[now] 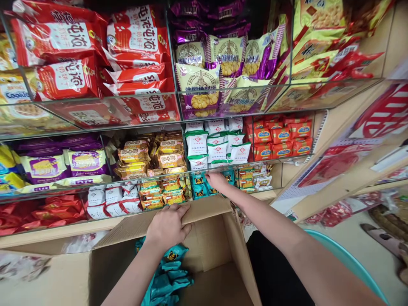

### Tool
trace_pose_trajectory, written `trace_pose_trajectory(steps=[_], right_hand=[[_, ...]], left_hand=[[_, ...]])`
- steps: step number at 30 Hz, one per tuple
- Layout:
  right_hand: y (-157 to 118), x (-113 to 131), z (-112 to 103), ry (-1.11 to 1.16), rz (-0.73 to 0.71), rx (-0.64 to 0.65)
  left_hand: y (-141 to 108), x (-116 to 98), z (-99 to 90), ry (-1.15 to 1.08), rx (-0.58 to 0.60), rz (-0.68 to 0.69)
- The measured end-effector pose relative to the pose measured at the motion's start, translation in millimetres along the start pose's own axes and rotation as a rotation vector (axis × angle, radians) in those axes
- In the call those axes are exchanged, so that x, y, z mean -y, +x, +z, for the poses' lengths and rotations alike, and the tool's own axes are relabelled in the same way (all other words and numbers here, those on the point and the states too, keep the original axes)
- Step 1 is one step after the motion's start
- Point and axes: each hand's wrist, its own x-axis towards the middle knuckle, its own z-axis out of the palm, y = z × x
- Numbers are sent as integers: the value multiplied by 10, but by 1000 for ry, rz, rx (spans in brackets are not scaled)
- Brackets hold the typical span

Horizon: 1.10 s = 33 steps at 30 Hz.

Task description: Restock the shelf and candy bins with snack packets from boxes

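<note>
An open cardboard box (204,236) stands low in front of the shelves, tilted toward me. Inside it, several teal snack packets (168,282) lie in a pile on the left. My left hand (168,227) is closed over the raised flap at the box's far edge. My right hand (218,182) reaches past the box into a bottom-shelf compartment of similar teal packets (199,187). Its fingers look drawn together among those packets; whatever they may hold is hidden. White and green packets (218,148) sit directly above this hand.
Clear dividers and a clear front ledge (223,117) edge the shelf compartments. Red-orange packets (282,136) fill one at the right; gold packets (149,155) lie left of centre. Purple biscuit packets (229,55) are higher up. A teal tub rim (347,259) curves at lower right.
</note>
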Motion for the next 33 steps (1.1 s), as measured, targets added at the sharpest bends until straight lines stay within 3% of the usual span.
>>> trace_pose_trajectory(steps=[6,10,15,19,22,27,33], right_hand=[[-148,-35,-11,-39,-174,-48],[-134,-36,6,-57,-201,-52],[-10,-15,3,-34,-145,-44],[28,-35,-62,-19,-158,-16],[4,-71,-134,6,-227,14],[-60,-148,-164,-99,-388,98],[-37,-178,-30,-123,-356,52]], left_hand=[[-19,-20,-14,-29,4,-6],[-30,30,-101,-231,46,29],[332,70,-164,-486,164,51],[875,-72,-14,-394,311,62],[1147,-185,169,-366,369,46],[1210,-234,379,-348,389,6],[1173,-253,409,-320,351,-54]])
